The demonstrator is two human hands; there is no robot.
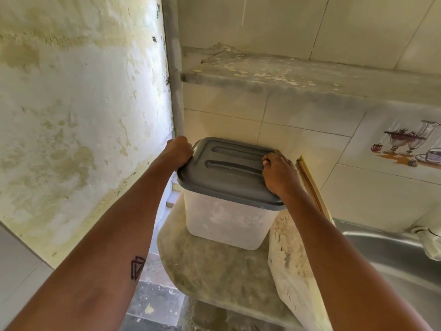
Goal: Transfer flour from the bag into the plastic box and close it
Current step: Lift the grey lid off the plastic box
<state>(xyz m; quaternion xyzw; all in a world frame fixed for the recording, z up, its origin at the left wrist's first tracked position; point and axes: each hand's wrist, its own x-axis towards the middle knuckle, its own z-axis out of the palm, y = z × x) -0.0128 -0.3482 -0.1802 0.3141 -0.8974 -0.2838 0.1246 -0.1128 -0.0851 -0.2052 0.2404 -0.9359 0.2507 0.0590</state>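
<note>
One grey lid (229, 173) is gripped at opposite edges by left hand (177, 151) and right hand (280, 174) on one plastic box (224, 220); one flour bag (293, 266) alongside.

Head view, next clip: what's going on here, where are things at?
A person has both hands on the grey lid of a translucent plastic box standing at the corner of a stone counter. The left hand grips the lid's far left corner; the right hand presses on its right edge. The lid sits on the box, whose walls look dusted with flour. A floury bag lies just right of the box, beside a steel sink.
</note>
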